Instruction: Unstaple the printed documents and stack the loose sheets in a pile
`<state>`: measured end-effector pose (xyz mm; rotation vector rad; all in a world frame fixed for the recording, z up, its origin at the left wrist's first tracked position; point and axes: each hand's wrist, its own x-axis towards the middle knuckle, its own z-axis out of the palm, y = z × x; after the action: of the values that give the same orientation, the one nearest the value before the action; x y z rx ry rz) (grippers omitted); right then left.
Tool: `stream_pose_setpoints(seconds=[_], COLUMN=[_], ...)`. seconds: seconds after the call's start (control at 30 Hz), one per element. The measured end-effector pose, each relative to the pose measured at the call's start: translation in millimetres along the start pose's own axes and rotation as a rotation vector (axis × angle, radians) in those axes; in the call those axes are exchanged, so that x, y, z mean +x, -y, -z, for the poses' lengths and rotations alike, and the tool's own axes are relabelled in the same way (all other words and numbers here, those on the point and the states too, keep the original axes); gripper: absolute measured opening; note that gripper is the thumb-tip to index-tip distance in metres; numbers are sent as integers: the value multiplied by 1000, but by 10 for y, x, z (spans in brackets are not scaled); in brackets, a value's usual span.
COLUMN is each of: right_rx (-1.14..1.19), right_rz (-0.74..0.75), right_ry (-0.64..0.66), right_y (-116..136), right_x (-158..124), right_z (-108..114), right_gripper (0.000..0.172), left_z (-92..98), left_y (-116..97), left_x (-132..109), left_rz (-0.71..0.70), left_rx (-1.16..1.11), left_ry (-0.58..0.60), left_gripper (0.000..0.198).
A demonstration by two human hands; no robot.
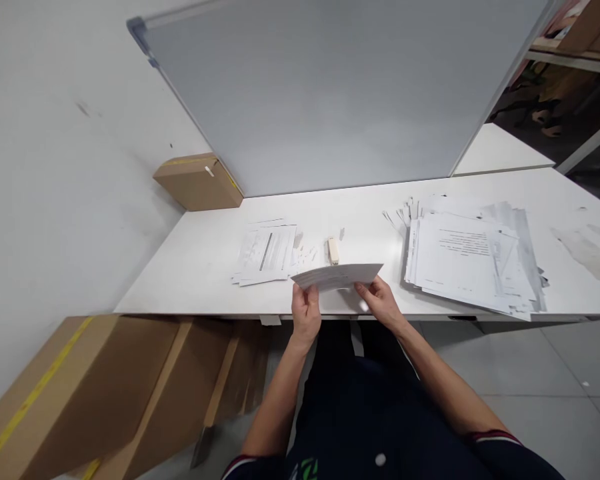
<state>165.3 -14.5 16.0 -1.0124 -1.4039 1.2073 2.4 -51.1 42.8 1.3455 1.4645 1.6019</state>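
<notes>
Between my two hands a printed paper sheet (pixel 337 275) is held up over the front edge of the white table, bowed slightly. My left hand (pixel 306 313) pinches its left end, and my right hand (pixel 380 301) grips its right end with the thumb on top. Just beyond the paper lies a small cream stapler (pixel 333 250), its near end close to the sheet's upper edge. To the left rests a small stack of printed sheets (pixel 267 253). A large, untidy pile of papers (pixel 465 257) lies to the right.
A whiteboard (pixel 325 100) leans at the back of the white table (pixel 180 267). One cardboard box (pixel 200 181) stands at the back left corner. Larger cardboard boxes (pixel 130 380) are on the floor at left. Paper scraps (pixel 307 255) lie near the stapler. Shelving stands at far right.
</notes>
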Motion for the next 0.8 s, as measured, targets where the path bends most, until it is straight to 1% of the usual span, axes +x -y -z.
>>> stream_pose_setpoints(seconds=[0.07, 0.2, 0.27, 0.33, 0.43, 0.5, 0.57, 0.6, 0.63, 0.7, 0.73, 0.8], right_rx=[-19, -21, -30, -74, -202, -335, -523, -639, -782, -1069, -1188, -1373], right_rz=[-13, -4, -10, -18, 10, 76, 195, 280, 350, 419, 430, 420], right_ry=[5, 2, 10, 12, 33, 51, 66, 68, 112, 145, 162, 216], right_y=[-31, -46, -59, -69, -17, 115, 344, 489, 646, 954, 1085, 1263], right_x=[1, -14, -19, -17, 1, 21, 38, 41, 40, 25, 13, -8], right_z=[9, 27, 25, 25, 68, 145, 252, 307, 356, 416, 422, 386], right_gripper=[33, 33, 33, 32, 30, 26, 23, 22, 24, 28, 30, 32], left_z=[-9, -11, -15, -20, -20, -2, 40, 69, 102, 169, 199, 244], left_y=[2, 6, 25, 56, 117, 154, 179, 185, 187, 183, 182, 197], left_x=[-4, -4, -4, -10, -17, -6, 24, 43, 61, 84, 86, 68], left_rz=[3, 9, 29, 41, 65, 99, 117, 115, 101, 50, 24, -17], left_rx=[10, 37, 16, 6, 1, -51, -120, -140, -144, -90, -34, 95], left_ry=[3, -37, -25, -22, -68, -70, -63, -61, -65, -56, -27, 61], left_gripper=[32, 30, 29, 27, 24, 23, 25, 31, 40, 59, 63, 62])
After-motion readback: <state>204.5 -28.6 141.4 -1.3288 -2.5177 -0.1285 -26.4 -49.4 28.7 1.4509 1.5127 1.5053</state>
